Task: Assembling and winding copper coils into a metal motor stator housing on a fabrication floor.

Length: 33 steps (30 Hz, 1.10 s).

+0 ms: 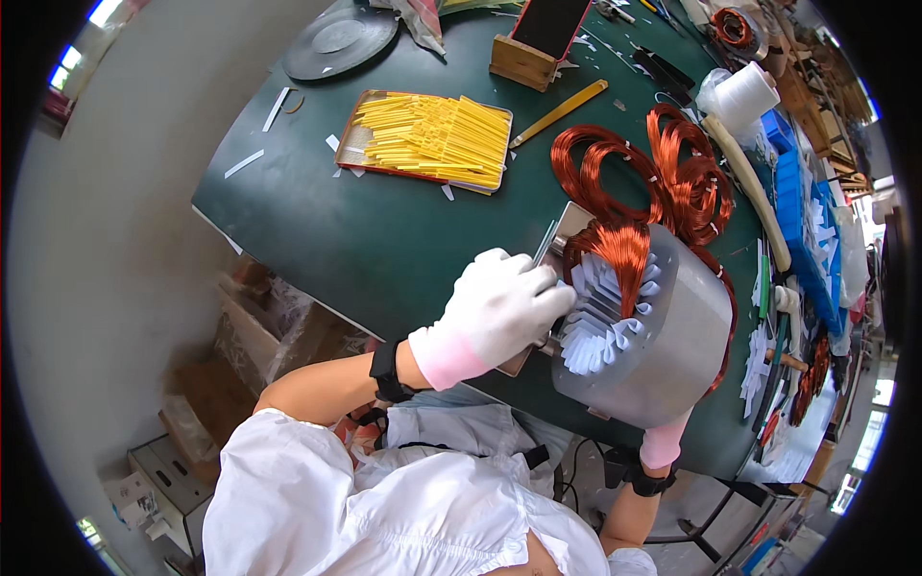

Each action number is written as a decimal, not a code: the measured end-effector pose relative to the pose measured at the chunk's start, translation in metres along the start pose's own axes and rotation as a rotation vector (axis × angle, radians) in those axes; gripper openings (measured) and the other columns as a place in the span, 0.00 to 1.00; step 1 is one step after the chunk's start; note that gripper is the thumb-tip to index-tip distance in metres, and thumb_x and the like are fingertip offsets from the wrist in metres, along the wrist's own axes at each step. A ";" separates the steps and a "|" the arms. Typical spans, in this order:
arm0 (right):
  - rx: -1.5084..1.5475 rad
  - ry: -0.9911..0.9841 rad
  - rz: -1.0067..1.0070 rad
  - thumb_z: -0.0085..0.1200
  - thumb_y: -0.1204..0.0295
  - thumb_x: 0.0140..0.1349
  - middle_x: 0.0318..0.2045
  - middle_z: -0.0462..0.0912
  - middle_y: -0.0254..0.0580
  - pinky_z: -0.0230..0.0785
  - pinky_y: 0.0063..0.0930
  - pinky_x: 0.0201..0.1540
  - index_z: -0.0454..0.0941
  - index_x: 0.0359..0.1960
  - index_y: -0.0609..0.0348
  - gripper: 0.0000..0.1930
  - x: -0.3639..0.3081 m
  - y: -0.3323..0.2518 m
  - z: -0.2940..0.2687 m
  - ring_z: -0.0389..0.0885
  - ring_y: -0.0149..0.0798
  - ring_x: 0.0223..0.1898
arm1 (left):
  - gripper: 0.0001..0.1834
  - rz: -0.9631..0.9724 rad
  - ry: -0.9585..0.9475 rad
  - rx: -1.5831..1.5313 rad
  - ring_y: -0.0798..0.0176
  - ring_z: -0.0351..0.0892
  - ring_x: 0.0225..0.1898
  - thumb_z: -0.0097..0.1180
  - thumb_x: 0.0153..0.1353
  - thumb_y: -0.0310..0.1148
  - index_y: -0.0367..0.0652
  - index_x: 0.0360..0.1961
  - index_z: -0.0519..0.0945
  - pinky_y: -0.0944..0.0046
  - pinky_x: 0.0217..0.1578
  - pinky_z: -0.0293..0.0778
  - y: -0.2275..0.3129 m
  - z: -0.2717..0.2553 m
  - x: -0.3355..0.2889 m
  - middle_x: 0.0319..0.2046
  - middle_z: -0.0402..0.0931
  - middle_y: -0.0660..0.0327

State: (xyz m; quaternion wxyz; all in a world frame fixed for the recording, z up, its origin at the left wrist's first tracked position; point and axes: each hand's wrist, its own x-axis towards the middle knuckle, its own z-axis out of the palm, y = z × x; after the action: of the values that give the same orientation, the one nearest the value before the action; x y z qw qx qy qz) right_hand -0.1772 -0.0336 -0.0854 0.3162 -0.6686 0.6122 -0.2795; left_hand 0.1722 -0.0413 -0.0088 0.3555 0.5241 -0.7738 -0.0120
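Observation:
A grey metal motor stator (663, 355) lies on its side at the table's near edge. White paper slot liners (600, 350) line its bore, and a bundle of copper wire (624, 254) runs into the slots at the top. My left hand (504, 307), in a white glove with a pink cuff, is at the stator's open end with fingers closed. A thin greenish strip (545, 242) sticks up from them; its lower part is hidden. Of my right hand (666, 440) only the pink cuff shows under the stator's right side; its fingers are hidden behind the housing.
Copper coils (615, 173) lie beyond the stator. A tray (360, 163) of yellow strips (432, 139) sits farther left, near a yellow stick (562, 112). A phone in a wooden stand (523, 63), a round grey plate (341, 40), a white thread spool (747, 94) and blue bins (802, 211) stand around.

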 end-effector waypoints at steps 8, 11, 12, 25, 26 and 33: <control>0.282 -0.025 0.077 0.53 0.77 0.58 0.48 0.68 0.44 0.58 0.29 0.56 0.60 0.55 0.65 0.24 0.012 -0.024 0.002 0.67 0.36 0.53 | 0.12 0.028 -0.030 -0.125 0.60 0.73 0.26 0.59 0.42 0.28 0.47 0.32 0.78 0.62 0.29 0.68 -0.001 0.012 0.014 0.24 0.71 0.65; 0.024 -0.106 -0.116 0.52 0.83 0.55 0.43 0.74 0.41 0.65 0.25 0.49 0.66 0.52 0.67 0.21 0.029 -0.081 0.002 0.73 0.32 0.46 | 0.10 0.021 -0.024 -0.165 0.59 0.72 0.26 0.61 0.43 0.26 0.47 0.30 0.79 0.61 0.29 0.68 -0.003 0.012 0.017 0.25 0.72 0.64; 0.210 -0.146 -0.110 0.51 0.84 0.54 0.41 0.77 0.40 0.66 0.24 0.47 0.69 0.49 0.68 0.18 0.037 -0.108 0.009 0.74 0.30 0.43 | 0.09 -0.011 -0.049 -0.158 0.59 0.72 0.26 0.61 0.43 0.27 0.47 0.29 0.79 0.60 0.29 0.68 -0.005 0.008 0.013 0.25 0.72 0.64; 0.437 0.020 -0.139 0.55 0.82 0.49 0.25 0.71 0.44 0.66 0.28 0.30 0.72 0.27 0.66 0.05 0.035 -0.111 0.037 0.72 0.43 0.25 | 0.07 -0.154 -0.123 -0.400 0.53 0.76 0.27 0.61 0.46 0.23 0.41 0.28 0.78 0.60 0.29 0.72 0.000 0.003 0.015 0.24 0.75 0.58; 0.439 0.036 -0.145 0.55 0.82 0.49 0.25 0.71 0.44 0.66 0.28 0.30 0.72 0.27 0.66 0.05 0.035 -0.110 0.038 0.72 0.43 0.25 | 0.07 -0.161 -0.129 -0.386 0.53 0.76 0.27 0.61 0.46 0.23 0.41 0.27 0.78 0.60 0.29 0.72 -0.001 0.003 0.015 0.24 0.75 0.58; 0.424 0.002 -0.150 0.55 0.80 0.54 0.29 0.75 0.45 0.69 0.29 0.35 0.74 0.32 0.64 0.05 0.036 -0.117 0.030 0.77 0.44 0.30 | 0.08 -0.215 -0.173 -0.429 0.54 0.75 0.29 0.61 0.45 0.22 0.42 0.28 0.77 0.61 0.32 0.71 -0.001 0.004 0.012 0.25 0.74 0.59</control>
State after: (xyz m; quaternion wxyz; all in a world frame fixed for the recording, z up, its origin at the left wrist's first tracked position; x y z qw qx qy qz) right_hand -0.0757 -0.0612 -0.0154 0.4274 -0.6305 0.4888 -0.4253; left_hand 0.1683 -0.0527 -0.0063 0.3876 0.5130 -0.7210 -0.2584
